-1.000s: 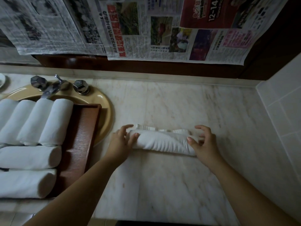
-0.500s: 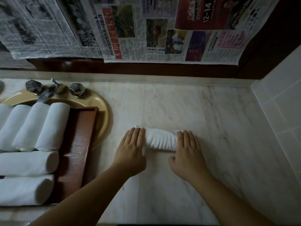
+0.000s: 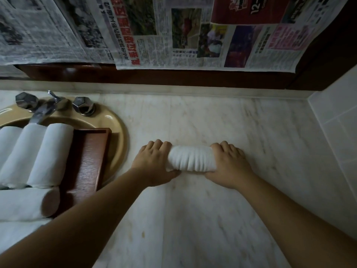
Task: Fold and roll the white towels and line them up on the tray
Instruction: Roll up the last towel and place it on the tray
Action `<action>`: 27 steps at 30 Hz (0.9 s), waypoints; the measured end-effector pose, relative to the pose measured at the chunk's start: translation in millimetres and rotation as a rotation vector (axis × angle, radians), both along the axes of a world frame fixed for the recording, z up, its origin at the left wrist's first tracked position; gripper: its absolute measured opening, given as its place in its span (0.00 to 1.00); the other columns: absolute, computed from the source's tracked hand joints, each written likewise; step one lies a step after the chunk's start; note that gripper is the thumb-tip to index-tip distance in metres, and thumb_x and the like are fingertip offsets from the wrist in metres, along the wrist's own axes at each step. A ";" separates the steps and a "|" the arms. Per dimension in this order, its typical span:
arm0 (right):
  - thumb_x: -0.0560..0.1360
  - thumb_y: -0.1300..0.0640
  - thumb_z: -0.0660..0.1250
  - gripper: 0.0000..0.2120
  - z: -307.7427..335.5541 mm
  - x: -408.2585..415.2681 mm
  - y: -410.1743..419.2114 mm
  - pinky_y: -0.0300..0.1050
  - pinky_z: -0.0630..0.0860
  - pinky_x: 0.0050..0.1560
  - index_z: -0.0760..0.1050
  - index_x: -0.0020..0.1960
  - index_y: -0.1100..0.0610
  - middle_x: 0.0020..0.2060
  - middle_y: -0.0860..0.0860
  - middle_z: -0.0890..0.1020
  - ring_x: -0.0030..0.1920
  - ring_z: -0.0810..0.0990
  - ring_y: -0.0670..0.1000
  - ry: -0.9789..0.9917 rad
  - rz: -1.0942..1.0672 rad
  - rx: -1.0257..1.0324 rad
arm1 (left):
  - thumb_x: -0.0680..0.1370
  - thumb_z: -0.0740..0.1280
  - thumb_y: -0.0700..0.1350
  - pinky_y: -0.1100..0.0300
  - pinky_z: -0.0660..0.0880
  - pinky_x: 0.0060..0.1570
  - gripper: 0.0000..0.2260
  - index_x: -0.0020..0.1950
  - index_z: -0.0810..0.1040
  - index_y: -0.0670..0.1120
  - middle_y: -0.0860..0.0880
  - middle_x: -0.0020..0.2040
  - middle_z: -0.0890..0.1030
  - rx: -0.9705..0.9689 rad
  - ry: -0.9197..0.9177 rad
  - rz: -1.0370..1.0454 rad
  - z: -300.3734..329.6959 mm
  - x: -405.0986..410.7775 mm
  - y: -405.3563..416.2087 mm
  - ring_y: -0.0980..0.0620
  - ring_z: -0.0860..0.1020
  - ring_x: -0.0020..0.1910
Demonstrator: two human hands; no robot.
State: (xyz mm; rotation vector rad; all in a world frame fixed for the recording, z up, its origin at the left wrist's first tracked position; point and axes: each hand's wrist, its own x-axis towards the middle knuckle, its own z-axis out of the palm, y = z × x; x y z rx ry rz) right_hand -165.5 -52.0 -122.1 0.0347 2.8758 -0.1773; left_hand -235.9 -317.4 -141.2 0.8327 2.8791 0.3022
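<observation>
Curling over the two ends of the rolled white ribbed towel (image 3: pixel 191 159), my fingers sit close together, thumbs tucked under its near side. My left hand (image 3: pixel 154 165) grips the left end; my right hand (image 3: pixel 229 167) grips the right end. This towel lies crosswise on the pale marble counter (image 3: pixel 212 219). Left of it, the dark wooden tray (image 3: pixel 87 163) holds rolled white towels (image 3: pixel 50 155), resting over the beige oval sink (image 3: pixel 116 132).

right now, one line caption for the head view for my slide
Both hands, left and right, grip a rolled white towel on the marble counter beside a wooden tray.
</observation>
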 end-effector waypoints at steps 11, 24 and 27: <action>0.71 0.50 0.70 0.27 11.7 -10.8 12.9 0.49 0.69 0.51 0.64 0.65 0.50 0.58 0.50 0.70 0.57 0.73 0.55 -0.173 0.123 -0.044 | 0.71 0.75 0.56 0.50 0.80 0.49 0.26 0.66 0.73 0.51 0.49 0.52 0.82 -0.064 -0.097 -0.139 17.1 -22.2 -8.6 0.45 0.81 0.49; 0.68 0.41 0.71 0.31 29.4 30.0 -9.2 0.52 0.70 0.59 0.63 0.66 0.44 0.58 0.50 0.66 0.60 0.69 0.56 -0.170 0.192 0.018 | 0.68 0.73 0.65 0.49 0.76 0.57 0.34 0.68 0.72 0.48 0.46 0.63 0.74 -0.096 0.143 -0.292 29.1 27.1 -16.7 0.44 0.74 0.58; 0.71 0.50 0.72 0.34 30.8 35.5 -25.9 0.51 0.68 0.63 0.62 0.73 0.49 0.63 0.51 0.67 0.63 0.69 0.56 -0.094 0.180 0.074 | 0.74 0.67 0.69 0.51 0.75 0.63 0.35 0.74 0.68 0.51 0.51 0.66 0.75 0.023 0.079 -0.260 28.0 49.1 -5.8 0.48 0.75 0.61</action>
